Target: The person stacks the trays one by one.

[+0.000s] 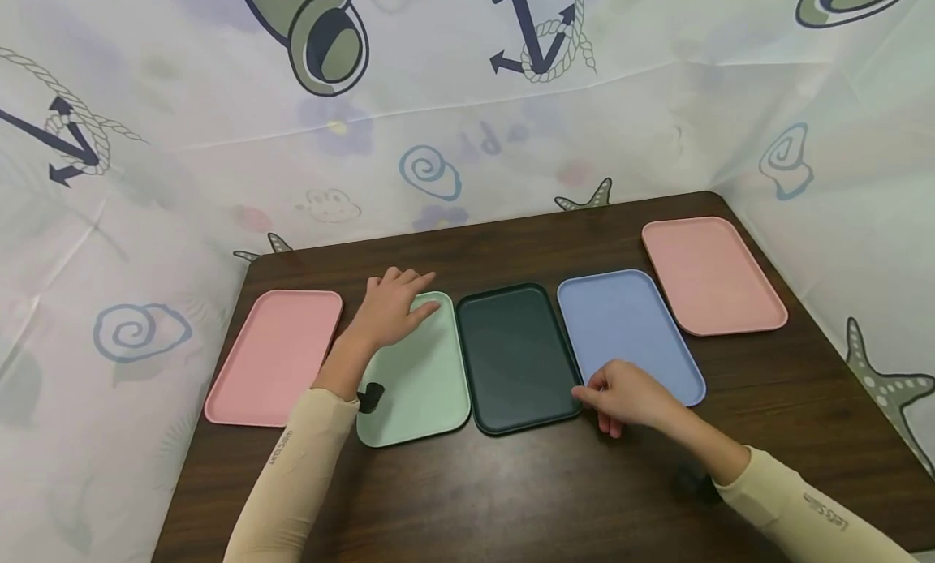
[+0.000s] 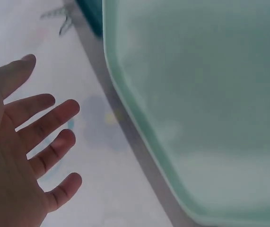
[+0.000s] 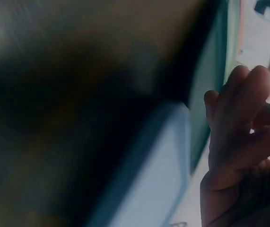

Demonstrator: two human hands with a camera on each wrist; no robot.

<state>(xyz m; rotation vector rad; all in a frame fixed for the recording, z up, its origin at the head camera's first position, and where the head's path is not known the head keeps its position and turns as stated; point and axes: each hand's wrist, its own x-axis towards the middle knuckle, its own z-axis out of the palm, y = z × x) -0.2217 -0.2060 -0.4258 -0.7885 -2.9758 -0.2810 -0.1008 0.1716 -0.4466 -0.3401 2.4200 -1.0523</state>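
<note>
My left hand [image 1: 394,307] hovers over the far left corner of a mint green tray [image 1: 431,376], fingers spread and nothing in them. The left wrist view shows that tray's rim [image 2: 139,127] beside the loosely extended fingers [image 2: 49,123]. Low over the table, my right hand [image 1: 631,394] has its thumb and forefinger at the near right corner of a dark green tray [image 1: 520,360]. It overlaps the near edge of a blue tray [image 1: 621,324] in the head view. In the right wrist view its bent fingers [image 3: 241,104] hold nothing visible, with the blue tray's corner [image 3: 158,161] alongside.
A pink tray [image 1: 273,356] lies left of the mint one, and another pink tray [image 1: 716,275] sits at the far right, past the blue tray. All rest on a dark wooden table [image 1: 467,498]. A patterned white cloth [image 1: 467,125] hangs behind and around the table.
</note>
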